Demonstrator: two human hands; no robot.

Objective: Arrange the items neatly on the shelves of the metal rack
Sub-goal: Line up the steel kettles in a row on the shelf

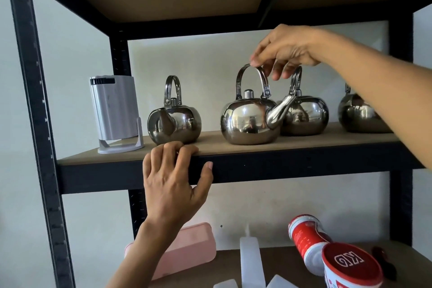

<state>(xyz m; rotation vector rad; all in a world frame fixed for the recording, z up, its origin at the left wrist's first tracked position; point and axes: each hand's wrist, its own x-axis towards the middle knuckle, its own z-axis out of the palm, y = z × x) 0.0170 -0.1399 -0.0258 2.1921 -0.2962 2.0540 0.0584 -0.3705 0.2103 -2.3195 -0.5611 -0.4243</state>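
Several shiny steel kettles stand on the middle shelf (304, 141) of the black metal rack (28, 100). My right hand (287, 50) reaches in from the right and pinches the upright handle of the second kettle (249, 119), whose spout points right and overlaps the third kettle (306, 117). The first kettle (174, 121) stands to the left, spout facing me. A fourth kettle (357, 116) is partly hidden behind my right forearm. My left hand (174, 180) grips the shelf's front edge, fingers curled on top, thumb on the black rail.
A white device on a stand (115, 112) sits at the shelf's left end. On the lower shelf lie a pink box (191, 248), clear plastic bottles (251, 262) and two red-and-white cans (350, 264), one on its side (306, 236). The shelf above hangs close overhead.
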